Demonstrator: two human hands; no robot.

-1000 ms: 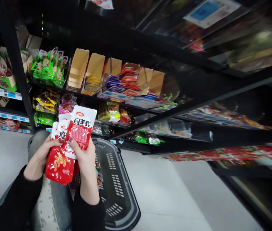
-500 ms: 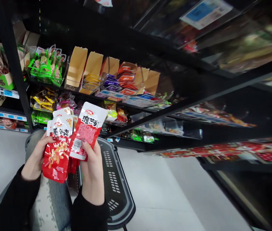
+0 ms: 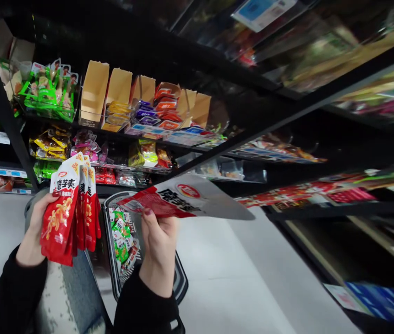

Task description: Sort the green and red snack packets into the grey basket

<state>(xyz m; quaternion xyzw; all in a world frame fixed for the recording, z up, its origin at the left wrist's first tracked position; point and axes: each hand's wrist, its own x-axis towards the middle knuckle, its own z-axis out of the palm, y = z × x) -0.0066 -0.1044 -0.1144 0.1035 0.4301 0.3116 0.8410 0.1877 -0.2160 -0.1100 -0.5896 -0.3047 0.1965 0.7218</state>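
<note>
My left hand (image 3: 36, 227) is closed round a fanned bunch of red and white snack packets (image 3: 59, 213), held upright above my knee. Between the thumb and fingers of my right hand (image 3: 160, 248) is a single red and white snack packet (image 3: 186, 197), its printed back facing up and its white end pointing right. Below, partly hidden by my right hand and sleeve, stands a black shopping basket (image 3: 109, 253). Several green and white packets (image 3: 122, 236) lie inside it.
Black shelving (image 3: 259, 125) runs across in front and to the right. Cardboard display boxes (image 3: 94, 93) and green snack packs (image 3: 48, 93) fill one shelf. Yellow packs (image 3: 52, 144) sit lower down. Pale floor tiles (image 3: 217, 260) lie right of the basket.
My right hand has moved right with its packet, away from the bunch, and the packet has turned flatter. The basket's contents now show. My view has shifted slightly right.
</note>
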